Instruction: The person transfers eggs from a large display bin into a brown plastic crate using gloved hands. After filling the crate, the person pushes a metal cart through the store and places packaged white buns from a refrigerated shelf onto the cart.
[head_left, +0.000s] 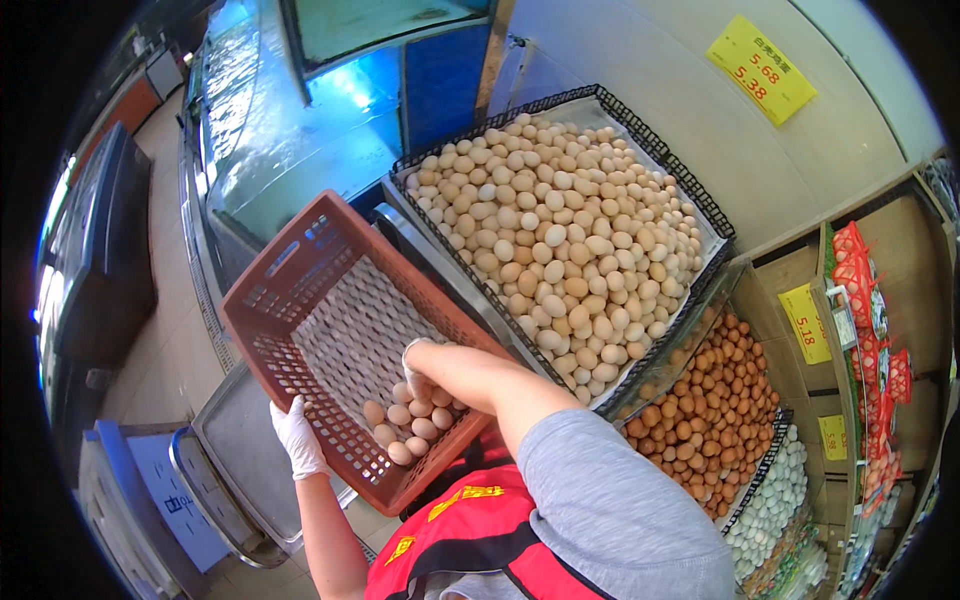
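A reddish-brown plastic crate (337, 225) lies tilted before me, a perforated grey liner (352, 322) on its floor. Several pale brown eggs (424, 428) are gathered at its near end. My left hand (298, 439), in a white glove, holds the crate's left side wall. My right hand (421, 369), also gloved, reaches down among the eggs inside; my forearm and the eggs hide its fingers, so whether it grips one does not show. Beyond the crate, to the right, a large heap of cream and light brown eggs (555, 236) fills a black-rimmed display bin (660, 150).
Darker brown eggs (697, 420) and pale greenish eggs (769, 502) lie in bins at the right. Shelves there hold red net bags (862, 292). A glass water tank (300, 150) stands at the upper left, a metal cart (255, 450) at the lower left.
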